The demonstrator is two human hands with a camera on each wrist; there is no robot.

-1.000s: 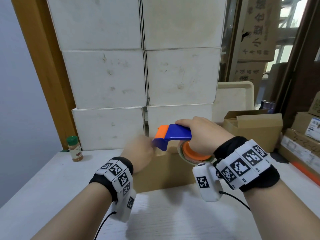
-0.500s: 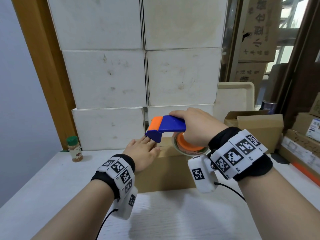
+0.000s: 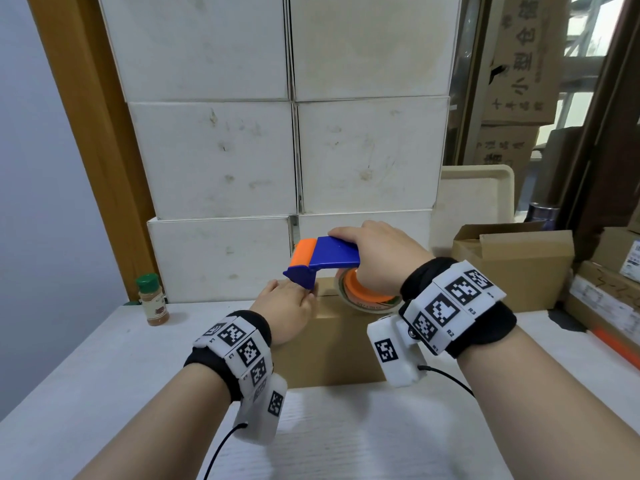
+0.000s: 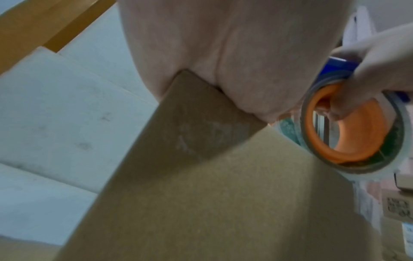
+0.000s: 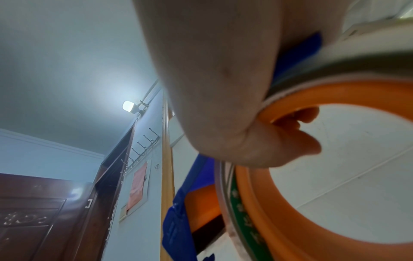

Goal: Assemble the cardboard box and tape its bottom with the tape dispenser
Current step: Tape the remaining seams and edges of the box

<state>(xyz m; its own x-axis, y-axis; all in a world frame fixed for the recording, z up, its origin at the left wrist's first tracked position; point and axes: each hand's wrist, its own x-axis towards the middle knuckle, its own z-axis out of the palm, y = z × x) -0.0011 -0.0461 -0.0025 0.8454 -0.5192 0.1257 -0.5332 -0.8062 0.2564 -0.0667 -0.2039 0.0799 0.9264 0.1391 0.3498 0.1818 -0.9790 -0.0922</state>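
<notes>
A brown cardboard box (image 3: pixel 332 348) stands on the white table (image 3: pixel 104 375) in front of me, closed side up. My left hand (image 3: pixel 291 303) lies flat on the box's top at its left end, its palm (image 4: pixel 234 53) pressing on the box corner (image 4: pixel 223 203). My right hand (image 3: pixel 374 261) grips the blue and orange tape dispenser (image 3: pixel 329 258) by its handle, fingers hooked through the orange core of the tape roll (image 3: pixel 367 296). The dispenser's nose hangs just above my left fingers, and the roll (image 4: pixel 353 134) hovers over the box's top. Whether tape touches the box is hidden.
White cartons (image 3: pixel 221 157) are stacked against the wall right behind the box. A spice jar with a green cap (image 3: pixel 154 301) stands at the table's back left. An open cardboard box (image 3: pixel 512 265), a beige tray (image 3: pixel 478 195) and more cartons (image 3: pixel 606 299) crowd the right side.
The dispenser has risen a little and shifted left over the box. My left hand, blurred in motion a second ago, has come to rest flat on the box top.
</notes>
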